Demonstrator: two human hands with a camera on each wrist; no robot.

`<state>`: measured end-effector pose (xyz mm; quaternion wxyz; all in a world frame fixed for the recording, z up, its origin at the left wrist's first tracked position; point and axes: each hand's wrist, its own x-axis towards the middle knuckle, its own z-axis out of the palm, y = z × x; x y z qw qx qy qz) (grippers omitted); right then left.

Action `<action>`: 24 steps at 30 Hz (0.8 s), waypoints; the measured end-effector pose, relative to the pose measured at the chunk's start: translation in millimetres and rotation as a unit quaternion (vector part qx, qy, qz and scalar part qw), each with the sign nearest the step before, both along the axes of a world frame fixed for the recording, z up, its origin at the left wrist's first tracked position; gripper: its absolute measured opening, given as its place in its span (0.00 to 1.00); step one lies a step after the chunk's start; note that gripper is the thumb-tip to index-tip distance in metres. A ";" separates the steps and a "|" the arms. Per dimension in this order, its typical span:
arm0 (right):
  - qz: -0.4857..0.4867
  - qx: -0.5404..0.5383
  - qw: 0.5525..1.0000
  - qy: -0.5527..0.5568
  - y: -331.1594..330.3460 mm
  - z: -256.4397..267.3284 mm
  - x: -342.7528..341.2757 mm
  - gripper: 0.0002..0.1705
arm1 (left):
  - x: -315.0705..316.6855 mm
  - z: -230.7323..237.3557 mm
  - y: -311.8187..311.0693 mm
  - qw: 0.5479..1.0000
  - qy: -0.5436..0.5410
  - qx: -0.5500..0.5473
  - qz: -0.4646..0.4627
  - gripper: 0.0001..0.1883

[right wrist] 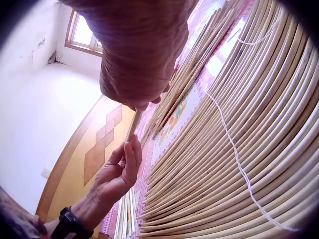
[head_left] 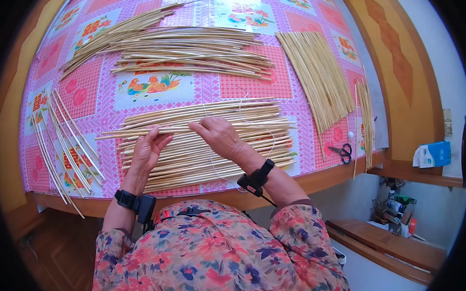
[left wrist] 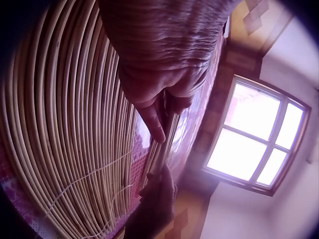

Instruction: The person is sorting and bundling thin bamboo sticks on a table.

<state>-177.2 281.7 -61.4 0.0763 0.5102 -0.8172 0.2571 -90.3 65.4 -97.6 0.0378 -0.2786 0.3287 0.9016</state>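
Note:
A mat of pale, thin plant stalks (head_left: 191, 169) lies in front of the person, with white thread (right wrist: 233, 144) running across it. Above its far part, the left hand (head_left: 147, 152) pinches a pale stalk (right wrist: 133, 124) between thumb and fingers. Further along, the right hand (head_left: 220, 137) grips the same stalk, its fingers curled down and partly hidden under the hand in the right wrist view. The left wrist view shows both hands in line along the stalk. Whether more than one stalk is held, I cannot tell.
Loose stalks lie in a pile (head_left: 195, 52) at the back and a small group (head_left: 69, 145) at the left. A finished-looking stalk panel (head_left: 317, 76), black scissors (head_left: 341, 152) and a narrow bundle (head_left: 366, 119) are on the right of the patterned tablecloth (head_left: 204, 88).

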 end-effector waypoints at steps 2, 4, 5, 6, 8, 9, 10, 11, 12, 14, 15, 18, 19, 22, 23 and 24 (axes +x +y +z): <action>-0.001 0.007 1.000 0.000 0.1 -2.8 -4.0 0.16 | -2.3 -2.4 0.9 1.000 0.005 0.001 0.004 0.07; 0.010 0.008 1.000 -0.002 -6.3 -6.4 -8.6 0.16 | -3.2 -4.1 -1.9 1.000 0.007 0.006 0.010 0.07; 0.002 0.004 1.000 -0.006 -7.7 -8.1 -10.3 0.15 | -4.6 -3.3 -2.4 1.000 0.005 0.004 0.016 0.07; -0.008 0.000 1.000 -0.010 -7.8 -10.0 -11.6 0.15 | -6.5 -2.6 -2.0 1.000 0.006 0.003 0.018 0.08; -0.007 0.005 1.000 -0.024 -8.1 -13.5 -16.7 0.15 | -9.8 -2.8 0.0 1.000 0.010 0.001 0.028 0.09; -0.005 0.009 0.999 -0.034 -9.8 -15.6 -19.7 0.15 | -11.5 -3.5 0.9 0.999 0.007 -0.001 0.034 0.09; -0.003 0.011 0.999 -0.033 -10.6 -19.6 -22.5 0.15 | -12.5 -4.1 0.9 0.999 0.011 0.007 0.032 0.09; 0.006 0.007 0.999 -0.038 -12.1 -21.5 -23.7 0.15 | -13.5 -4.6 0.3 0.999 0.015 0.015 0.031 0.10; -0.001 0.013 0.999 -0.040 -12.1 -23.2 -24.9 0.15 | -14.6 -6.3 0.1 0.999 0.007 0.011 0.032 0.10; -0.004 0.013 0.999 -0.049 -11.8 -26.9 -28.8 0.14 | -16.3 -12.7 -0.4 0.999 0.011 0.020 0.028 0.11; 0.009 0.007 0.998 -0.054 -11.6 -30.3 -30.4 0.14 | -16.6 -9.8 -1.2 0.999 0.018 0.031 0.017 0.11; -0.012 0.042 0.998 -0.048 -12.4 -37.1 -36.5 0.14 | -18.6 -10.2 -3.2 0.999 -0.019 -0.037 -0.008 0.14; -0.024 0.043 0.998 -0.044 -12.9 -37.9 -38.6 0.13 | -16.6 -14.6 -5.9 0.993 -0.045 -0.095 -0.046 0.14; -0.034 0.032 0.999 -0.028 -13.4 -45.7 -52.0 0.13 | -3.5 -23.2 -9.4 0.929 -0.003 -0.351 -0.119 0.12; -0.045 0.036 0.998 -0.019 -12.1 -47.5 -56.8 0.14 | -0.1 -21.4 -7.2 0.841 0.038 -0.517 -0.158 0.12; -0.047 0.040 0.998 -0.019 -11.6 -52.3 -62.5 0.13 | 2.5 -19.6 -6.8 0.750 0.102 -0.636 -0.150 0.10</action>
